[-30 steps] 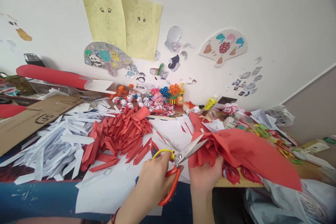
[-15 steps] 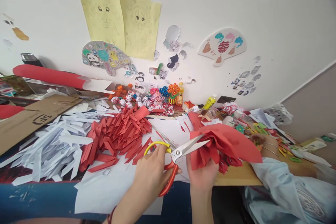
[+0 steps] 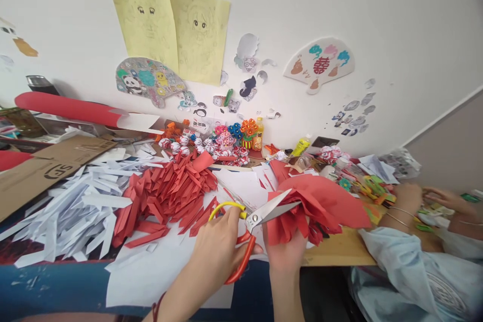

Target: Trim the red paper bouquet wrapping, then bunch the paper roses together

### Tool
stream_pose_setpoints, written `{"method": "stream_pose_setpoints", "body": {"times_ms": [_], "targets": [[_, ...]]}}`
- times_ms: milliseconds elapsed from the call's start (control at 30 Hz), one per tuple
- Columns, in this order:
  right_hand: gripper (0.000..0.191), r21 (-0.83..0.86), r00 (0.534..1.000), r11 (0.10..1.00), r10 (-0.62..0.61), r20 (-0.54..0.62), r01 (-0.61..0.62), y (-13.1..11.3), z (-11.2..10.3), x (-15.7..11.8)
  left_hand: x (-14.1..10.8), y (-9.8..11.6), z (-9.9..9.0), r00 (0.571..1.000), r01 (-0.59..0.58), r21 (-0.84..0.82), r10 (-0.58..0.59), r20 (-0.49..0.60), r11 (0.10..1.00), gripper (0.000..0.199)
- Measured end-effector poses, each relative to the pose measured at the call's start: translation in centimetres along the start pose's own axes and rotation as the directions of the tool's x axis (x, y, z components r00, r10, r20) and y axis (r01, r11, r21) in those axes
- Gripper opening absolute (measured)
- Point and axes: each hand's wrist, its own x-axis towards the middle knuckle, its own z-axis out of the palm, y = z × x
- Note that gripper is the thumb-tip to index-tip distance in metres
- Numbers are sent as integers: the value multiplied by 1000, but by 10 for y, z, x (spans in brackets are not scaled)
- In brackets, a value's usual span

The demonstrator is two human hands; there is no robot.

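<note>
My left hand [image 3: 221, 241] is closed around the handles of a pair of scissors [image 3: 255, 218] with one yellow and one orange-red loop. Their blades are parted and reach the left side of a red paper flower [image 3: 322, 204] of layered, ruffled petals. From below, my right hand [image 3: 289, 251] grips the flower, its fingers mostly hidden behind the paper. Under the scissors lies a white paper sheet [image 3: 151, 282]. Left of my hands is a pile of folded red paper strips [image 3: 177, 186], beside a heap of white paper strips [image 3: 79, 211].
A co-worker's hands [image 3: 407, 196] and light blue sleeve [image 3: 400, 256] are at the right, near small craft bits. Paper flowers [image 3: 226, 141] and a yellow bottle [image 3: 302, 146] line the wall. Cardboard [image 3: 56, 161] and a red paper roll [image 3: 71, 108] lie at left.
My right hand and the red flower have shifted slightly left, while the scissors stay nearly in place, blades still apart. The co-worker's hand has moved right, and a second hand now shows.
</note>
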Motion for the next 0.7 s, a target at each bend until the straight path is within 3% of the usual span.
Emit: {"method": "stream_pose_setpoints", "body": {"times_ms": [100,300,500,700], "targets": [[39,12,999,1000,9,-36,-9,1,1,0,0,0,-1,1000,5,22,-5,5,1000,28],[39,-54,999,998,-18,50,21,3,-1,2,2,-2,-1,1000,15,56,-16,13,998,27],[39,-77,1000,997,-1,29,3,1,-1,-1,1,-3,-3,999,-14,129,19,-41,992,27],[40,-92,999,995,-29,21,31,2,-3,-2,-2,-3,-6,999,-44,170,48,-23,985,29]]}}
